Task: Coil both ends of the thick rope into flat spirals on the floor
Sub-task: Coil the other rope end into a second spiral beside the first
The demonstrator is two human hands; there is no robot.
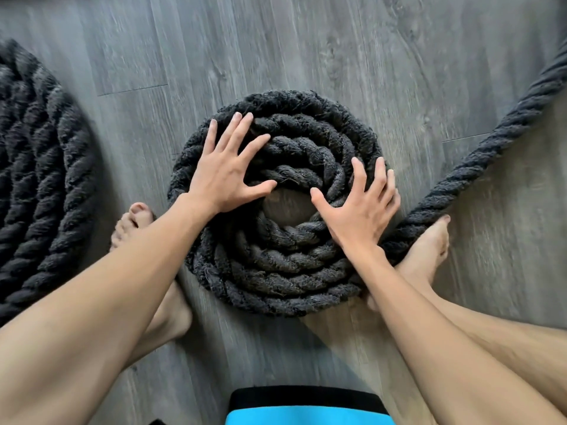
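From the head view, the thick rope (276, 268) lies on the grey plank floor (306, 41), between the person's bare left foot (132, 228) and right foot (426, 250). It is wound into a flat spiral of several turns around a small open gap where the floor shows through. No edge or corner of the floor is in view. The left hand (227, 170) lies flat on the upper-left turns, its fingers (231, 133) straight and spread wide, holding nothing. The right hand (359, 216) presses the right side of the spiral in the same way, its fingers (360, 179) splayed across the outer turns. The free run of rope (478, 167) leaves the spiral beside the right foot and runs away towards the upper right of the view. A second, larger coil (30, 154) lies well apart on the left, cut off by the edge of the view. Blue shorts (300, 409) show at the bottom. The rope looks heavy, coarse and hairy, with deep twisted strands. It should grip the skin rather than slip, resist tight bends, and tend to spring open near the centre. Flat palms on top of the turns seem the best way to hold it, with the free run grasped close to where it joins the spiral so each new turn can be fed in snugly.
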